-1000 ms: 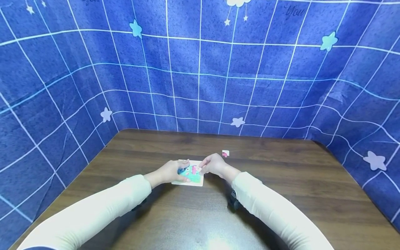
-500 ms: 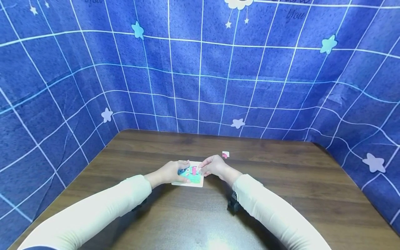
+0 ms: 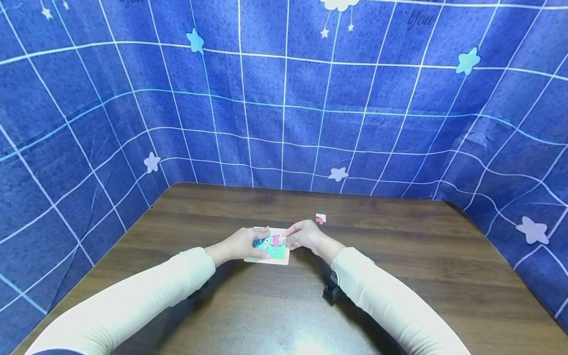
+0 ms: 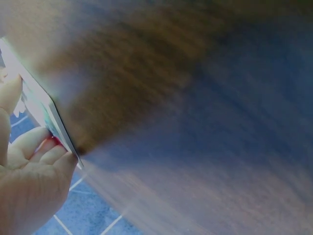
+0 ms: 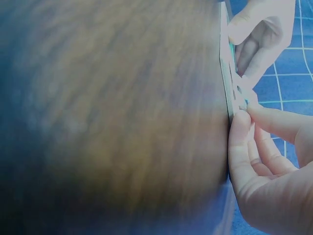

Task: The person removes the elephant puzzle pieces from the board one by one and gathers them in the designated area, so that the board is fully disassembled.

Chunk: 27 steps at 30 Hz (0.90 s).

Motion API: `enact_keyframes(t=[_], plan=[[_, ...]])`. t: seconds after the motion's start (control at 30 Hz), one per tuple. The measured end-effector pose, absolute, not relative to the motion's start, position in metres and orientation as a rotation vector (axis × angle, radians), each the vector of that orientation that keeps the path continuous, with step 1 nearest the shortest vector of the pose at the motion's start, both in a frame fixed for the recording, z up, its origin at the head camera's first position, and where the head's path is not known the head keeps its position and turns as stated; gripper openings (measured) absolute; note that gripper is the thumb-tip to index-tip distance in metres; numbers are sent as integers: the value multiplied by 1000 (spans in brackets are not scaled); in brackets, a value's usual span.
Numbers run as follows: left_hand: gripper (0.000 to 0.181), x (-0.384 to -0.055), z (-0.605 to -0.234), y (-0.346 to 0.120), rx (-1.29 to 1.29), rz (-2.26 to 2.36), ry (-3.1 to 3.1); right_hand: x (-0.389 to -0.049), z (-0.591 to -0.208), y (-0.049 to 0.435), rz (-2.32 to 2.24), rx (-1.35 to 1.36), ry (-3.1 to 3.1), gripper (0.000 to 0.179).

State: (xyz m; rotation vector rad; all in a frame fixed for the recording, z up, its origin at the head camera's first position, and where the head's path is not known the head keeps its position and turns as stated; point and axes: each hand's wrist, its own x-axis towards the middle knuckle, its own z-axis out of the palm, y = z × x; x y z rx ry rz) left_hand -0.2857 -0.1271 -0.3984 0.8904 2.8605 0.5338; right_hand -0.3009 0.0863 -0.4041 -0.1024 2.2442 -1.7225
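Note:
A jigsaw puzzle board (image 3: 266, 261) with a pale border and a blue, green and pink picture lies flat on the brown wooden table. My left hand (image 3: 239, 244) rests across its left part, thumb toward the near edge and fingers toward the far edge. At the upper right of the picture, my right hand (image 3: 306, 235) pinches a small puzzle piece (image 3: 283, 239) between thumb and index finger, right at the board. Fingers hide most of that piece. Seen edge-on in the right wrist view, the board (image 5: 224, 54) has both hands at its face.
A loose white and pink puzzle piece (image 3: 321, 218) lies on the table (image 3: 390, 236), beyond my right hand. Blue curtain (image 3: 262, 123) with white grid lines and stars hangs behind and along both sides of the table.
Both hands stay in place at the board. The right fingertips, with the pinched puzzle piece, have shifted only slightly at the board's upper right. The loose piece has not moved.

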Motion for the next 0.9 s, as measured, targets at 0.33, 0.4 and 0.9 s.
enact_keyframes(t=[0.33,0.4,0.9], plan=[[75,-285,-397,-126,852,572,2846,-301,-403,86,-1684,-99,2258,15],[74,-284,-397,-124,840,588,2856,-301,-402,86,-1677,-106,2259,16],[72,-281,-395,-119,740,644,2857,-301,-403,87,-1689,-120,2238,19]])
